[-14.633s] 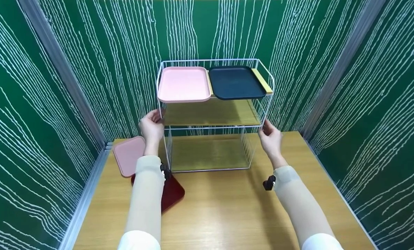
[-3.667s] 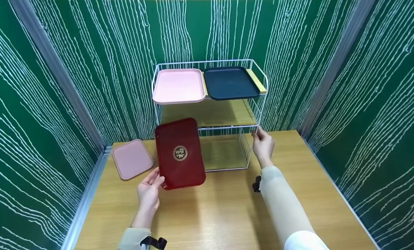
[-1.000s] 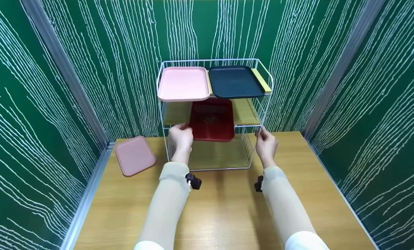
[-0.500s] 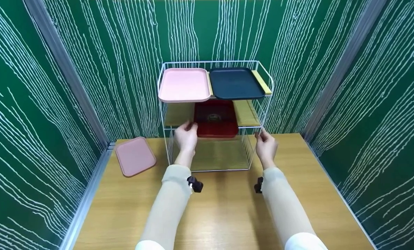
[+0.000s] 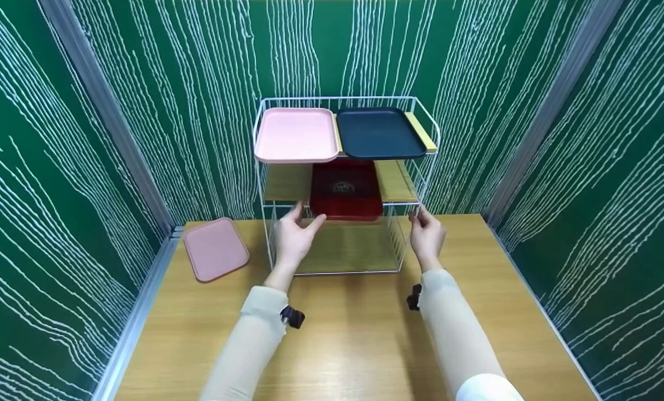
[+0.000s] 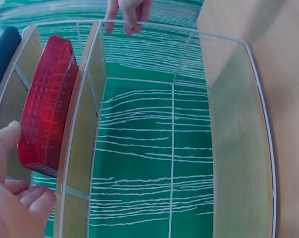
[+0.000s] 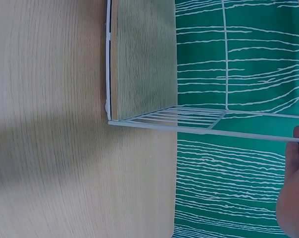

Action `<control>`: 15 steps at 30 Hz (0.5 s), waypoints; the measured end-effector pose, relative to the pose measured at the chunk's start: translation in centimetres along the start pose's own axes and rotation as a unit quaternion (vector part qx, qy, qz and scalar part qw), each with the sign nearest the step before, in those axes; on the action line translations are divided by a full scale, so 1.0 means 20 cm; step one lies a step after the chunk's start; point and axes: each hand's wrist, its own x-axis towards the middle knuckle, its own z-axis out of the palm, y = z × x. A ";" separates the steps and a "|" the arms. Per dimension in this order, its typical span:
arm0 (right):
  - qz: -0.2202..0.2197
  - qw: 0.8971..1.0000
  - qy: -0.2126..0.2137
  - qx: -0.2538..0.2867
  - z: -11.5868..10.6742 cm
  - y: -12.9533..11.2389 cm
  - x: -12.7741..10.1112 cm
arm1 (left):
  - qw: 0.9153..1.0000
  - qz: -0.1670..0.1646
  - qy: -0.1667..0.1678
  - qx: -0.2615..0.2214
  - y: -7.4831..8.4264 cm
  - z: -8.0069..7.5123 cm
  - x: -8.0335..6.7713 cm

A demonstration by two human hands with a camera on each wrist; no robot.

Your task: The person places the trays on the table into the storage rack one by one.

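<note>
A red tray (image 5: 346, 192) with a round emblem lies on the middle shelf of a white wire rack (image 5: 359, 273), its near end jutting past the shelf's front edge. My left hand (image 5: 294, 236) is at the tray's left front corner, thumb and fingers spread apart. In the left wrist view the thumb is close by the red tray (image 6: 48, 106); whether it touches cannot be told. My right hand (image 5: 427, 236) holds the rack's right front post, and the right wrist view shows fingers of this hand (image 7: 295, 183) curled at the wire.
On the rack's top shelf sit a pink tray (image 5: 296, 135) and a dark blue tray (image 5: 382, 133) side by side. Another pink tray (image 5: 216, 249) lies on the wooden table (image 5: 354, 345) left of the rack. Green walls with white lines enclose the table.
The red tray went from the table onto the middle shelf and slid slightly further in. My left hand has just loosened from it and drawn back a little. The right hand stays at the post.
</note>
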 end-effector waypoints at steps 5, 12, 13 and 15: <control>-0.002 1.000 0.000 -0.001 0.00 0.00 0.00 | 0.999 0.026 0.031 0.023 0.00 0.02 -0.05; 0.006 1.000 -0.006 0.002 0.00 0.00 0.00 | 0.998 0.007 0.053 -0.018 0.04 0.09 -0.09; 0.001 1.000 -0.002 -0.002 0.00 0.00 0.00 | 0.998 0.002 0.058 -0.018 0.05 0.09 -0.10; -0.008 1.000 0.005 -0.013 0.00 0.00 0.00 | 0.997 -0.005 0.073 -0.015 0.06 0.11 -0.09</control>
